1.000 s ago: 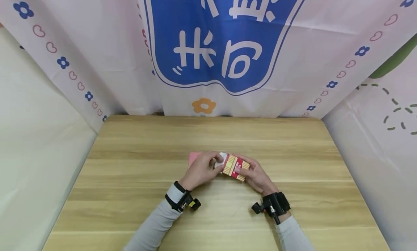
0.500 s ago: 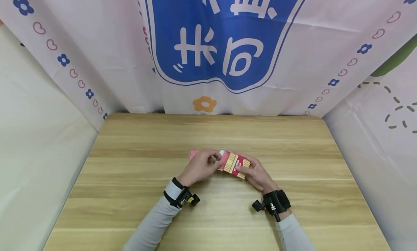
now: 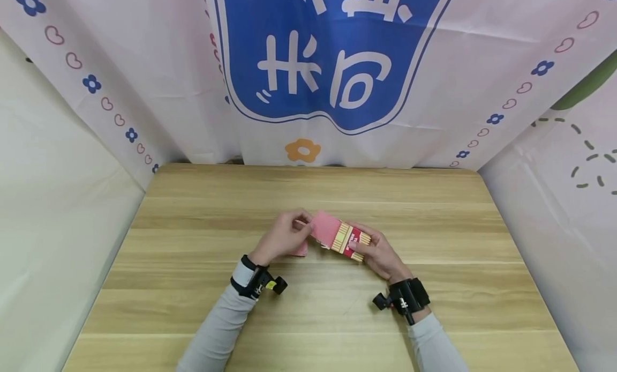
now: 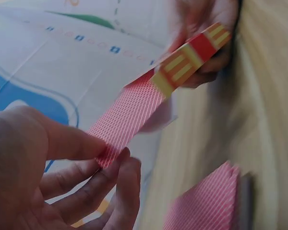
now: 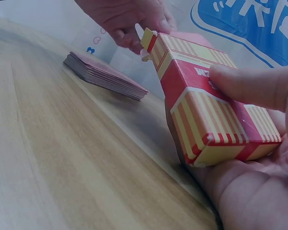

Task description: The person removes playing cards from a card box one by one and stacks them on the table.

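A striped red-and-yellow card box (image 3: 343, 239) is held tilted above the table by my right hand (image 3: 383, 258), thumb across its front. From the box's open end sticks a pink-patterned playing card (image 3: 325, 228), or several together; I cannot tell how many. My left hand (image 3: 278, 237) pinches their outer end between thumb and fingers, as the left wrist view shows. Below that hand lies a stack of pink-backed cards (image 5: 105, 76) on the table, partly covered by the hand in the head view. A flap stands up at the box's opening in the right wrist view.
The wooden table (image 3: 308, 318) ends against a white printed curtain (image 3: 202, 131) at the back. Pale fabric walls (image 3: 62, 200) rise on both sides. A camera strap is worn on each wrist.
My left hand has moved left and slightly away, and the pink-patterned playing cards now reach farther out of the box. The stack on the table shows more. My right hand stays nearly still.
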{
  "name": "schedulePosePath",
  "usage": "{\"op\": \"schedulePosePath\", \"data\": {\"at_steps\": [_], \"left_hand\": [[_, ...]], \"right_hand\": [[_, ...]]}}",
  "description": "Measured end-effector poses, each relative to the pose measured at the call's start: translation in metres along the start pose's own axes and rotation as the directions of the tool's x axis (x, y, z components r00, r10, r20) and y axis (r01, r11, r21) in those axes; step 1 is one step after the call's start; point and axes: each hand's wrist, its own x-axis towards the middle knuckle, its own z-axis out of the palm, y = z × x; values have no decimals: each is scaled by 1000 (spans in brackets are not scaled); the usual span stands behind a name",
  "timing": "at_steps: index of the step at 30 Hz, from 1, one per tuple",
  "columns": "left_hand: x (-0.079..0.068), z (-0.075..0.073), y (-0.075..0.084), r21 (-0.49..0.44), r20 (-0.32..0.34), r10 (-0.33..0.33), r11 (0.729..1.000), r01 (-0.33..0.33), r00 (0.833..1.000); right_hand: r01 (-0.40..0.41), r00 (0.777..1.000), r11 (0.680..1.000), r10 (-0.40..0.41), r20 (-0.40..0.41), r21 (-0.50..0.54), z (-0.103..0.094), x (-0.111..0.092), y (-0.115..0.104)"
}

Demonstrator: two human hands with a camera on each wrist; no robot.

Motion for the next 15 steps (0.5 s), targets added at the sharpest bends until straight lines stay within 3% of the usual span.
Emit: {"op": "schedulePosePath", "data": {"at_steps": [7,15], "left_hand": [[0,-24,-4,-114,-36,-14,993,10,999],[0,-41,-11,-129,-90,3,992,-15,996]], "right_hand": [[-6,1000,1000,6,-6,5,-1,1,1],[-25,999,1000,25,-26,-2,-1,1,1]]}}
